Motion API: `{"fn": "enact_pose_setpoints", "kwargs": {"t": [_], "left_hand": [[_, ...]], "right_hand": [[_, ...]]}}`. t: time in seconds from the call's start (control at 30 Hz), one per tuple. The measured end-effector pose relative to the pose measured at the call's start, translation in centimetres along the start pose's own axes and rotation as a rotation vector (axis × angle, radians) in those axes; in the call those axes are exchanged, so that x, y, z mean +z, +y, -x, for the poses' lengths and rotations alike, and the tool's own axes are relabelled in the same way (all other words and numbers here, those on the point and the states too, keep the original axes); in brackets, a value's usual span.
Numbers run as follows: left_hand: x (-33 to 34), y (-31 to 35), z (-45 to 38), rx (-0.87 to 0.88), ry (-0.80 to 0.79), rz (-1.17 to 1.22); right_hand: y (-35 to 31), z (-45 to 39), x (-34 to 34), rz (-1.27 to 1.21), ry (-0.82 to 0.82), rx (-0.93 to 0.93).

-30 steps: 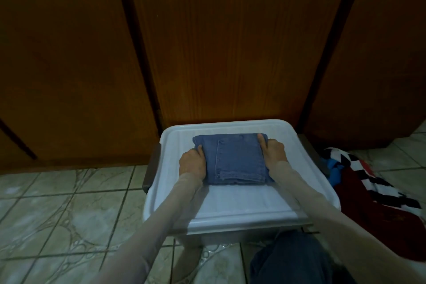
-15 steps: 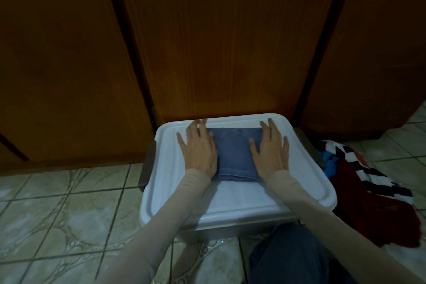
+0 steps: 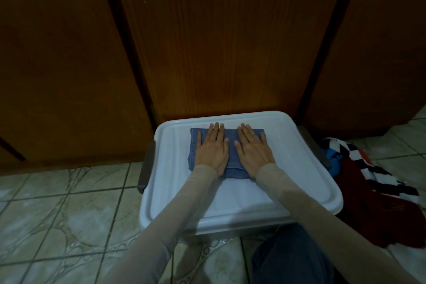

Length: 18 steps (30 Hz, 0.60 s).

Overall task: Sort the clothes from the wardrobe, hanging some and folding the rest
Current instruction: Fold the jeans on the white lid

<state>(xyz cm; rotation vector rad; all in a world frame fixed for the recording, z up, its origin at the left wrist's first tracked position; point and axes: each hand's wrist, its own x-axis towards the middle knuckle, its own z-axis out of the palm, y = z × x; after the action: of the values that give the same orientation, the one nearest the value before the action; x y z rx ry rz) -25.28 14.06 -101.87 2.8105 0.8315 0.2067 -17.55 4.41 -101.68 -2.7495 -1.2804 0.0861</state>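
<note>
Left hand (image 3: 212, 150), right hand (image 3: 253, 149): both flat, fingers straight, pressing folded denim (image 3: 232, 152) on white lid (image 3: 299, 168).

A home bedroom: wooden wardrobe doors (image 3: 219, 41) beyond the hands, tiled floor (image 3: 57, 214) below, clothes pile (image 3: 368, 191) rightward.

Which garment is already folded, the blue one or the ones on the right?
The blue denim piece: a neat rectangle on the white bin lid, pressed flat by both hands. The red and striped clothes lie crumpled on the floor.
</note>
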Motion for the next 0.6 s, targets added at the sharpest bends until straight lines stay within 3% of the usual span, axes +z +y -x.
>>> {"fn": "enact_pose_setpoints", "kwargs": {"t": [0.47,0.6], "left_hand": [[0.8,-0.6,-3.1,-0.042,-0.120,0.017],[0.3,-0.5,-2.5,-0.111,-0.078,0.069]], "right_hand": [[0.8,-3.3,0.2,-0.143,-0.142,0.012],[0.2,-2.5,-0.2,-0.199,-0.122,0.161]]}}
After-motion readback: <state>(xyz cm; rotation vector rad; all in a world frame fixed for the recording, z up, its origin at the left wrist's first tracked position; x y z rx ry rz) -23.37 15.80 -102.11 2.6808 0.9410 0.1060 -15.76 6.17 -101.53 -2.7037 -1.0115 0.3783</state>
